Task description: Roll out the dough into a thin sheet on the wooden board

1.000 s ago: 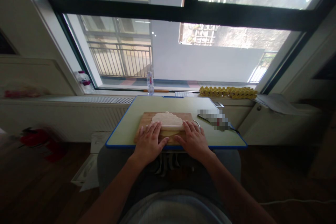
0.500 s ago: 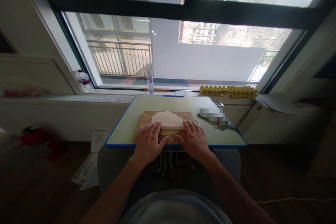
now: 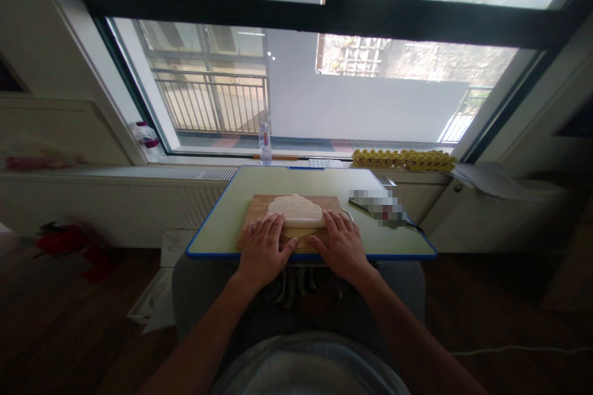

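Observation:
A flat, pale sheet of dough (image 3: 294, 207) with an uneven far edge lies on a wooden cutting board (image 3: 336, 203). Its near edge forms a straight, thicker band between my hands; whether that is rolled dough or a separate rod I cannot tell. My left hand (image 3: 263, 247) rests palm down at the left end of this band, fingers stretched forward and thumb pointing inward. At the right end my right hand (image 3: 343, 245) lies the same way, its fingers spread. Both sets of fingertips touch the dough's near corners. What lies beneath the palms is hidden.
The cutting board, with a metal handle (image 3: 347, 216), sits on a blue-edged tabletop (image 3: 222, 222) over my legs. A blurred-out object (image 3: 378, 207) with a dark strap lies right. A plastic bottle (image 3: 264, 145) and yellow bumpy item (image 3: 403, 160) stand along the windowsill.

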{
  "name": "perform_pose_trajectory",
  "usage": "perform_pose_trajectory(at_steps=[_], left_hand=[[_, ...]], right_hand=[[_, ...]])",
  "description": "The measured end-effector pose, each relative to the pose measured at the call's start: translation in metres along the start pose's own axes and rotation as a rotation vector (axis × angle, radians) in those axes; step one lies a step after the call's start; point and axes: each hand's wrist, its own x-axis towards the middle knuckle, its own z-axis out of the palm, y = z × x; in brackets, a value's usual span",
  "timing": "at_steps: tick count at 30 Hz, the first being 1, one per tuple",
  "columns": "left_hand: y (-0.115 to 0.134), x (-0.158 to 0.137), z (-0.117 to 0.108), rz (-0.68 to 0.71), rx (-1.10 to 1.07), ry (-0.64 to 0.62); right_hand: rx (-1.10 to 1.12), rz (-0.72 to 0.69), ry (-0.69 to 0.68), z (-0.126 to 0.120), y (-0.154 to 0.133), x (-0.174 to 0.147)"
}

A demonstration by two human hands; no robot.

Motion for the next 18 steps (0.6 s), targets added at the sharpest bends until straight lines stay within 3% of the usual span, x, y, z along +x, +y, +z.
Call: perform_pose_trajectory(at_steps=[18], left_hand=[[0.0019, 0.0018, 0.0001, -0.009, 0.006, -0.008]], right_hand=[[0.005, -0.007, 0.026, 0.0038, 0.0028, 0.0015]])
